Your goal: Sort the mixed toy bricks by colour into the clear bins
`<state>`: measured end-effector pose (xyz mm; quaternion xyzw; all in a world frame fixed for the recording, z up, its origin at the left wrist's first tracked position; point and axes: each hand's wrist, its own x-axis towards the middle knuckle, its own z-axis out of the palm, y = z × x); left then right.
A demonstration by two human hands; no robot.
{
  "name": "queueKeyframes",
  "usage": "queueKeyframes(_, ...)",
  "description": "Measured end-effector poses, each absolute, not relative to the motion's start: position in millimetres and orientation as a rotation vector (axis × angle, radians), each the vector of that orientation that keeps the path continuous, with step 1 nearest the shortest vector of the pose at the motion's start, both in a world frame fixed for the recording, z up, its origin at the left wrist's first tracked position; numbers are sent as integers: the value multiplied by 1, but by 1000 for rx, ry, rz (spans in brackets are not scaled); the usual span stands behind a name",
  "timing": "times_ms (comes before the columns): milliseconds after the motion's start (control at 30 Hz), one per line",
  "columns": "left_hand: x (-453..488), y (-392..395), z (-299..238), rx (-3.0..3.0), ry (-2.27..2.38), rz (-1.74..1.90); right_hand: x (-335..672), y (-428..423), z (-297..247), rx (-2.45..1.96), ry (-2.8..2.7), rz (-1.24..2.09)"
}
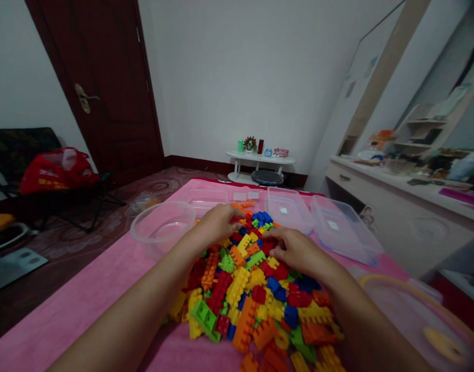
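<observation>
A big heap of plastic building bricks (239,287) in red, yellow, orange, green and blue lies on a pink cloth (105,294). At the heap's far left side, my left hand (220,223) reaches in, its fingers stretched and apart near orange and red bricks. Across from it, my right hand (294,249) rests against the heap with thumb and forefinger apart beside red bricks. Neither hand visibly holds a brick, though some fingertips are partly hidden. Just beyond the fingers are blue bricks (263,218) and small green ones.
A round clear tub (163,235) stands left of the heap. Clear rectangular boxes (289,209) line the far side, with another box (343,227) at right. A yellow-rimmed round clear lid or container (415,305) lies nearer right. A cluttered dresser (407,191) flanks the right.
</observation>
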<state>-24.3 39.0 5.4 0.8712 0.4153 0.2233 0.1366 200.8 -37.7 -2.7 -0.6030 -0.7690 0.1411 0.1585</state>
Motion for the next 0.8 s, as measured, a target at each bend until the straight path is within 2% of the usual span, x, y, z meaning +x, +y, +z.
queueKeyframes(133,-26,37,10,2493,1204,667,199,-37,-11,-1715,-2234,329)
queueKeyframes(267,-14,26,16,2293,996,749,195,-35,-14,-1681,-2217,257)
queueKeyframes(400,-4,13,22,1902,775,684,192,-40,3,-1711,-2161,234)
queueKeyframes(500,-2,11,21,1771,785,664,198,-49,22,-1740,-2168,208)
queueKeyframes(667,-2,21,8,1900,828,702,212,-65,35,-1655,-2451,460)
queueKeyframes(800,-2,26,-1,2032,785,709,206,-69,25,-1745,-2465,435)
